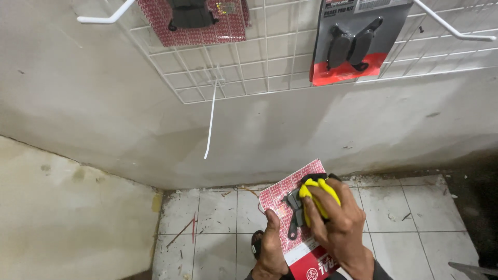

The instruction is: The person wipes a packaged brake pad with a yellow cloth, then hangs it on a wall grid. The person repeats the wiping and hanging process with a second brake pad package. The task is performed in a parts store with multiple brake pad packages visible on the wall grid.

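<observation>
Between both hands (340, 223): red-patterned brake-pad card (285, 199)

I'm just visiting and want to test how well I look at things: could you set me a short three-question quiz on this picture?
1. True or false: the left hand holds a red patterned blister pack from below.
2. What does the right hand press against that pack?
A. a screwdriver
B. a yellow cloth
C. a paintbrush
3. Fill in: on the white wire grid on the wall hang two more packs, a red patterned one and a grey and red one, with an empty white ____ sticking out between them.

Key
1. True
2. B
3. hook
</observation>
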